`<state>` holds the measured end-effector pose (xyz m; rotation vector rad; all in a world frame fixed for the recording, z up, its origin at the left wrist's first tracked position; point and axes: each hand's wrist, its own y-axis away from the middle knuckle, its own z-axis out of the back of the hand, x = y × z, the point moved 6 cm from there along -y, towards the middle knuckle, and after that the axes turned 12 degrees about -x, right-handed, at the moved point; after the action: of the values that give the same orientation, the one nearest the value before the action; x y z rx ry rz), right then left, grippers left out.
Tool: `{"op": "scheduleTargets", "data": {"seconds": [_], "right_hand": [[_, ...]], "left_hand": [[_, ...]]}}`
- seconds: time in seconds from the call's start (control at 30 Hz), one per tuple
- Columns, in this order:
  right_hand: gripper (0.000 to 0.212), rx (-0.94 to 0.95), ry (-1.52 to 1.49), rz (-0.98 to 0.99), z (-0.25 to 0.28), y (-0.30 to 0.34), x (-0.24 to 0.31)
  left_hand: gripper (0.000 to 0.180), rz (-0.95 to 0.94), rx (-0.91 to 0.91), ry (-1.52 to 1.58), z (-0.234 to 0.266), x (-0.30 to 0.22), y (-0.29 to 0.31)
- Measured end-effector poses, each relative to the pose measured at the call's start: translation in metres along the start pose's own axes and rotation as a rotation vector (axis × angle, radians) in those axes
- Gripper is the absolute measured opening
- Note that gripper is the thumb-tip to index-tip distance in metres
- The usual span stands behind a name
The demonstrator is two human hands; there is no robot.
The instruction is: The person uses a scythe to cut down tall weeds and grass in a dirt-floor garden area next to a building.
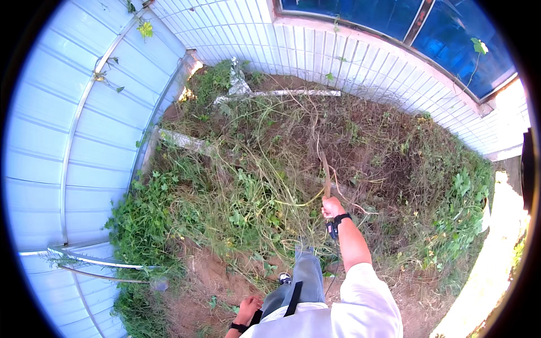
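Observation:
My right hand (331, 207) is stretched forward over the weeds, closed round the lower end of a brown stick (326, 172). The stick points away from me, toward the tangle of dry vines and stems (287, 169). Thin pale stems cross close to the fist; whether any are gripped with it I cannot tell. Low by my left thigh, my left hand (249, 307) hangs with loosely bent fingers and nothing visible in it. Green leafy weeds (163, 197) grow thickly at the left.
A pale metal panel wall (96, 146) borders the left side. White siding (360, 65) with blue windows (372, 19) runs along the far side. A white bar (296, 92) lies among the weeds. Curved metal rods (107, 262) jut out at lower left. Bare soil (205, 279) surrounds my feet.

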<state>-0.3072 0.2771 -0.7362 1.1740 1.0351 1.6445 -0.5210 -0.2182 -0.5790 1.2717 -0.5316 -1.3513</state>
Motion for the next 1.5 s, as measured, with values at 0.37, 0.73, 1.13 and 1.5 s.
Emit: {"op": "scheduleTargets", "data": {"seconds": [0.37,0.73,1.13,1.5], "right_hand": [[0.009,-0.217,0.679,0.589,-0.032,-0.134,0.042],[0.029,0.239,-0.33,0.112,0.009,0.001,-0.059],[0.029,-0.132,0.152,0.04,0.245,0.355,-0.324],[0.034,-0.724,-0.024,-0.001,0.388,0.367,-0.574]], "left_hand": [[0.023,-0.048,0.0,0.086,-0.042,-0.085,0.018],[0.025,0.081,-0.016,0.047,-0.04,-0.073,0.013],[0.024,-0.3,0.17,-0.323,-0.08,-0.069,-0.036],[0.023,-0.431,0.222,-0.135,-0.077,0.023,-0.011]]}}
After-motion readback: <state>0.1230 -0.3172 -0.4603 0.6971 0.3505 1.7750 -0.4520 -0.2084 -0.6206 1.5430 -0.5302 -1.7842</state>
